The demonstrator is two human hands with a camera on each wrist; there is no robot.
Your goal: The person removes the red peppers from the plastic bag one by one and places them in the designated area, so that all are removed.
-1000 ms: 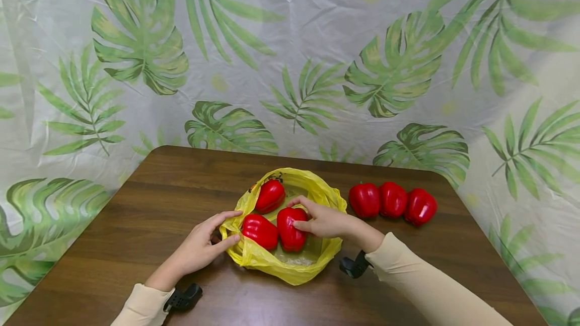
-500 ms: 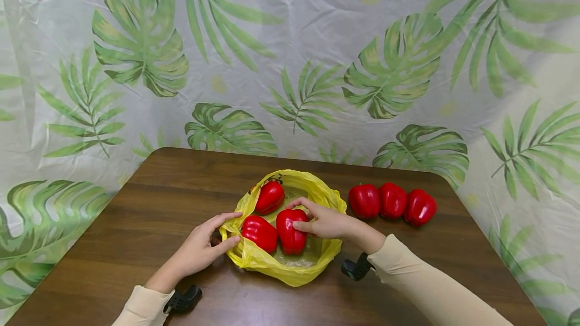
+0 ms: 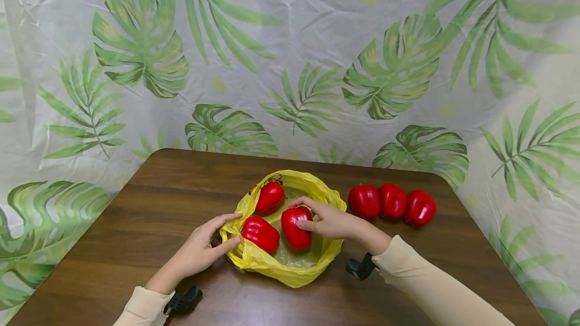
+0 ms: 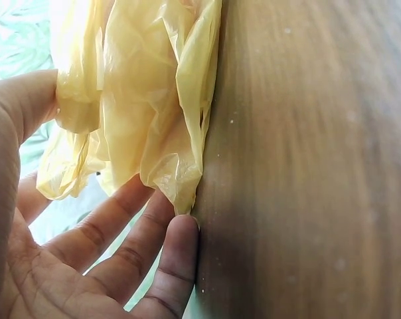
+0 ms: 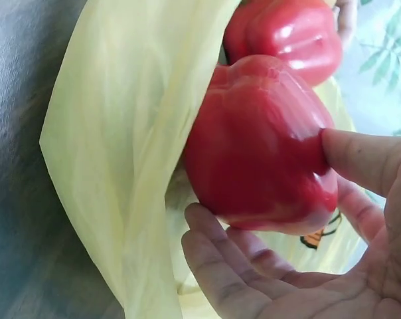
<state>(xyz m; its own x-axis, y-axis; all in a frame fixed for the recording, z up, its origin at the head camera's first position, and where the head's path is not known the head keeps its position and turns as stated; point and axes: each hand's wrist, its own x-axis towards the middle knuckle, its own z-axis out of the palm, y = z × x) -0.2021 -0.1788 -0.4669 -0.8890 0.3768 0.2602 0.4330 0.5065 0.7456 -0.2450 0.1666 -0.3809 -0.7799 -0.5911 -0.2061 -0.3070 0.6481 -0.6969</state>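
A yellow plastic bag [image 3: 290,276] stands on the table with its mouth spread wide. My left hand [image 3: 201,245] holds the bag's left rim; in the left wrist view the thumb tip is tucked under the yellow film [image 4: 144,100] and the other fingers lie along the outside. Inside the bag, my right hand [image 3: 331,221] grips a red bell pepper [image 3: 294,233] between thumb and fingers, and it leans a little. To its left in the bag lie a red bell pepper [image 3: 260,234] near the front and another red bell pepper [image 3: 270,198] near the back.
Three red bell peppers stand in a row right of the bag: the left pepper [image 3: 364,201], the middle pepper [image 3: 392,200] and the right pepper [image 3: 420,208]. The brown wooden table [image 3: 181,175] ends at a leaf-patterned curtain [image 3: 290,39].
My right hand has shifted slightly right with its bell pepper, which now tilts and stands farther from the front left pepper. The left hand stays at the bag's rim.
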